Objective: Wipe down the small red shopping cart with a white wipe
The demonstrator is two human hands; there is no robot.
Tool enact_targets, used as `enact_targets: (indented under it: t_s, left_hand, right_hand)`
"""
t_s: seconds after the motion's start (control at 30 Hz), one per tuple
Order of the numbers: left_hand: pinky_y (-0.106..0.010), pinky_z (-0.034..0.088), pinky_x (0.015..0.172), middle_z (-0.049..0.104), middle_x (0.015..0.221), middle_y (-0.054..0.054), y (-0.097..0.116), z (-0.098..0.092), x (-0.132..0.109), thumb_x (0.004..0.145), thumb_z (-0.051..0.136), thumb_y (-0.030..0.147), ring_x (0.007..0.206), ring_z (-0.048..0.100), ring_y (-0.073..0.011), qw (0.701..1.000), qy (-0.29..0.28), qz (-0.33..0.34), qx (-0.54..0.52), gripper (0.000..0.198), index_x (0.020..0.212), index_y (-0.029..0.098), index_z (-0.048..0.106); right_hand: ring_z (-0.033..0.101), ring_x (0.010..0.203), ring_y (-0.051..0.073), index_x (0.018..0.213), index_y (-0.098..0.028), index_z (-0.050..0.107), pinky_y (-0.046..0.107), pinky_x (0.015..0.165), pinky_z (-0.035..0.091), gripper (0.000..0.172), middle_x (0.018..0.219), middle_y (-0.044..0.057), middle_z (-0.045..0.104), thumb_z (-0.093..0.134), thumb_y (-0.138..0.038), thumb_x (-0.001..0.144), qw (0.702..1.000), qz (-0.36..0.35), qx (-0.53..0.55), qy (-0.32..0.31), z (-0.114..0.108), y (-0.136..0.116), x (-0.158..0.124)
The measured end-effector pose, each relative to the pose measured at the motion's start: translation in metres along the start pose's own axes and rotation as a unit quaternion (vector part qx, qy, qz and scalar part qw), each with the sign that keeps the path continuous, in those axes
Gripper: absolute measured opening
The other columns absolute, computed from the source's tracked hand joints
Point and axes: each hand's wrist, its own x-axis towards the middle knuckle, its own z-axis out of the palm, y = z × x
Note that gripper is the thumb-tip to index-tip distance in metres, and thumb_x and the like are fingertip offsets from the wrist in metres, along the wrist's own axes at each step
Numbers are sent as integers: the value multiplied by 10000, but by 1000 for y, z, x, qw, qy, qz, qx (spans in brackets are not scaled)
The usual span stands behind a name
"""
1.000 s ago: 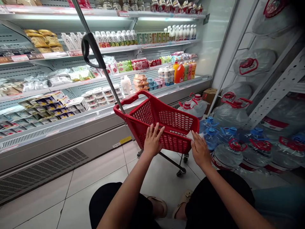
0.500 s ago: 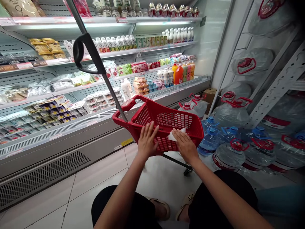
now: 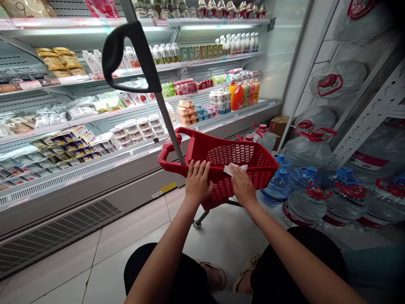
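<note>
In front of my knees stands a red plastic shopping basket point(image 3: 218, 155) with perforated walls, on a wheeled metal frame. My left hand point(image 3: 198, 181) lies on its near side, fingers stretched over the rim, holding nothing. Farther right along the same rim, my right hand point(image 3: 243, 183) presses a white tissue point(image 3: 233, 169) against the red plastic; its fingers partly cover the tissue. A grey pole with a black loop handle point(image 3: 134, 59) rises at a slant from the basket's left end.
Behind the basket runs an open refrigerated display point(image 3: 136, 164) stocked with dairy goods and drinks. Large water bottles point(image 3: 305, 204) crowd the floor to the right, beside a white metal rack point(image 3: 363, 105). A caster wheel point(image 3: 197, 224) rests on the tiled floor.
The basket has shifted and turned slightly to the right, and its pole handle has swung right and closer. My left hand now lies over the rim; my right hand has moved slightly along it.
</note>
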Motion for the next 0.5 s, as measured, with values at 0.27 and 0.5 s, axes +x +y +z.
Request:
enact_targets:
  t_s: [0.27, 0.5]
  left_hand:
    - [-450, 211, 1303, 294, 1721, -137, 11, -7, 3, 886, 478, 154, 1563, 345, -281, 1000, 3, -4, -1, 941, 1691, 125, -9]
    - [-474, 189, 1318, 323, 1707, -156, 3, -7, -11, 797, 551, 163, 1544, 373, -314, 1000, 0, 0, 2, 1079, 1686, 112, -59]
  right_hand:
    - [478, 1468, 266, 1590, -142, 444, 507, 1257, 368, 544, 1527, 137, 582, 302, -271, 1081, 996, -58, 63, -5, 25, -58, 27]
    - [542, 1396, 268, 1566, -191, 488, 537, 1250, 358, 542, 1450, 109, 648, 281, -300, 1077, 999, -13, -47, 5, -31, 67, -2]
